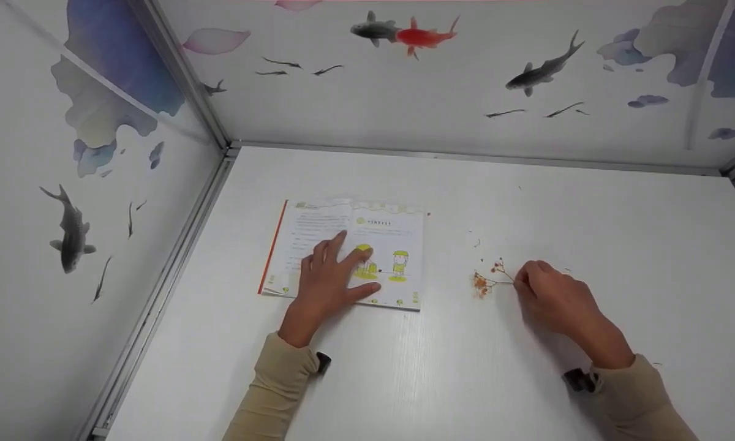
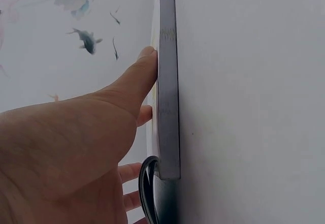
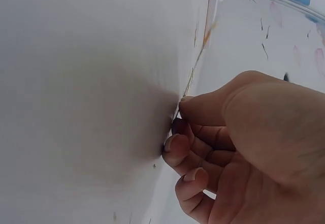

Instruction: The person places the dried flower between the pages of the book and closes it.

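An open book with an orange-red left edge and yellow-green cartoon figures lies on the white table. Spread across its pages, my left hand presses it down with fingers apart. The left wrist view shows the thick grey edge of the book beside my thumb. To the right of the book, my right hand pinches the thin stem of a dried flower sprig between thumb and forefinger. Its small orange-brown heads point left, toward the book, low over the table. In the right wrist view the sprig's stem runs up from the fingertips.
Small dried crumbs are scattered on the white table around the sprig. Upright white panels painted with fish and purple-blue leaves stand at the back and left, with a metal rail along the table's far edge.
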